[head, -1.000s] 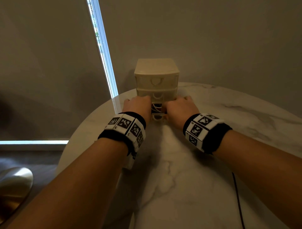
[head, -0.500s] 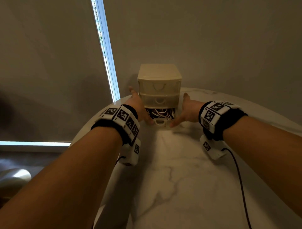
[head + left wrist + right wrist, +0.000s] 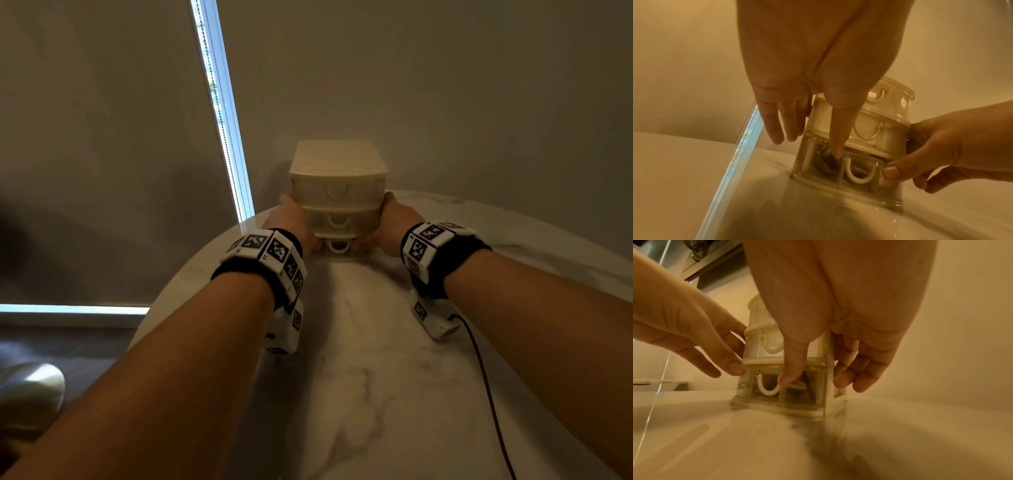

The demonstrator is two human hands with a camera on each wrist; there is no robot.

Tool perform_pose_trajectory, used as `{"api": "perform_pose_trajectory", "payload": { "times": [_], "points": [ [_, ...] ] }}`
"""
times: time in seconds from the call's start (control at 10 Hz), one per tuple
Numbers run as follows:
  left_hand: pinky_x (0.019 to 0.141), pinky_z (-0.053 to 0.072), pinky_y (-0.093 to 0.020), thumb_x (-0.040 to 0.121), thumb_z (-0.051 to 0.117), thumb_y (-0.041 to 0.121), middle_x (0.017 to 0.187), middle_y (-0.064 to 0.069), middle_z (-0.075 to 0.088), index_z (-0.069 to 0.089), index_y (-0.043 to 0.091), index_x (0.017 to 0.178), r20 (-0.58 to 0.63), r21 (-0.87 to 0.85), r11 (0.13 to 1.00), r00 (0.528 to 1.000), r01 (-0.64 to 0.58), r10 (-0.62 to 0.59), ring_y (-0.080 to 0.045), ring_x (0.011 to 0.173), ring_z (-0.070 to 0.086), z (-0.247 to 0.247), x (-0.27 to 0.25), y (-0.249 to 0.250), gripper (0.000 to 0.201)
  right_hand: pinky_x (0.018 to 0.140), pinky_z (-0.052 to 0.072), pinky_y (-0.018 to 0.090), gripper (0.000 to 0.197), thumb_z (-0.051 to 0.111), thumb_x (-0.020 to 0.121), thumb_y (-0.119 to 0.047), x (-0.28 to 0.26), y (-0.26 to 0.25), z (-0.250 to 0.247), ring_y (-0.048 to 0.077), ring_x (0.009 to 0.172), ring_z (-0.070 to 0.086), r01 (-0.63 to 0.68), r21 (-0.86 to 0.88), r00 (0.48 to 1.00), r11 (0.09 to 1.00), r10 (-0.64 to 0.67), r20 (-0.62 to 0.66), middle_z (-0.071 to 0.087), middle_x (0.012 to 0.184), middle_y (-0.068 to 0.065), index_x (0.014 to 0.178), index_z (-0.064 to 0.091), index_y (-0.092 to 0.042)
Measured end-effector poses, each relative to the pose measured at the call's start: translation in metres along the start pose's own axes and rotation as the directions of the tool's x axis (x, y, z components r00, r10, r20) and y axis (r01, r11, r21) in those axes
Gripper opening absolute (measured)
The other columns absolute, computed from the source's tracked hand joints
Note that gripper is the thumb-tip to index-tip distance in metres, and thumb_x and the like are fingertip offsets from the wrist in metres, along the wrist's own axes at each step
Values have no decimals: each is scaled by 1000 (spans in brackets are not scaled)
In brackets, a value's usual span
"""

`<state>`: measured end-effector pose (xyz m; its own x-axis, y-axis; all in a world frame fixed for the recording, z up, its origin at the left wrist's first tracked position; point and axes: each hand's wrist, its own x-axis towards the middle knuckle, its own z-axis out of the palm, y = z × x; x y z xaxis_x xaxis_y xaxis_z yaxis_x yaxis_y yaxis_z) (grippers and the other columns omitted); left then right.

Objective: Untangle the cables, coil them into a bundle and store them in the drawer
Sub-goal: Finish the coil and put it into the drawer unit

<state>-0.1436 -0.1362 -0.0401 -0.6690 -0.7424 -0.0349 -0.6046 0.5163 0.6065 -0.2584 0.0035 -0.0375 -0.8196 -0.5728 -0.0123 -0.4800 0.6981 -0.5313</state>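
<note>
A small cream three-drawer cabinet [image 3: 337, 178] stands at the far edge of the marble table [image 3: 359, 377], against the wall. Its clear bottom drawer [image 3: 337, 246] sits pushed in, and the coiled dark and white cables [image 3: 824, 162] [image 3: 803, 382] show through the front. My left hand [image 3: 294, 226] lies along the cabinet's left side, fingers straight, with the thumb [image 3: 837, 146] pressing the drawer front. On the right side my right hand [image 3: 390, 226] has loosely bent fingers, and its thumb [image 3: 791, 374] presses the front beside the handle [image 3: 768, 387].
A bright window strip [image 3: 222, 120] runs down beside the blind at the left. The table's curved edge falls away on the left, with a rounded metal object [image 3: 30, 387] below it. A thin dark wire [image 3: 486, 394] trails from my right wrist across the table.
Half a second ago the bottom drawer stood pulled out with the cables exposed. It has slid in, and both hands have moved forward alongside the cabinet.
</note>
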Motion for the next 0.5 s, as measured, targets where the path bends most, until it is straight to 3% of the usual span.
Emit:
{"api": "perform_pose_trajectory", "payload": {
  "times": [0.1, 0.3, 0.4, 0.5],
  "points": [
    [87, 48, -36, 87, 80, 23, 131, -16, 60, 33, 11, 144, -29, 4, 1000, 1000, -2, 2, -33, 119, 61, 3, 6, -3, 75, 97, 50, 45, 104, 94, 58, -38, 3, 1, 1, 34, 117, 59, 2, -30, 1000, 1000, -2, -17, 60, 130, 11, 142, 36, -14],
    [81, 44, -33, 87, 79, 25, 128, -13, 62, 38, 12, 140, -65, 34, 998, 996, -61, 63, -29, 113, 61, 5, 3, -8, 68, 97, 49, 43, 94, 90, 67, -33, -5, 0, -3, 34, 118, 58, 7, -31, 1000, 999, -7, 6, 58, 132, 13, 141, 37, -10],
    [71, 46, -29, 87, 75, 37, 122, -5, 65, 47, 15, 136, -12, 52, 995, 997, -81, 82, -19, 96, 59, 6, 8, -18, 61, 93, 50, 38, 70, 80, 80, -35, -18, 1, -12, 33, 115, 59, 6, -121, 999, 993, -1, 37, 60, 129, 14, 136, 47, -7],
    [68, 49, -27, 85, 69, 51, 107, 0, 69, 61, 18, 116, 14, 57, 993, 995, -100, 99, -15, 89, 63, -4, -5, -25, 46, 93, 51, 36, 49, 68, 89, -42, -48, 5, -26, 29, 111, 61, 38, -206, 999, 978, -31, 39, 65, 124, 12, 126, 61, -10]
  ]
}}
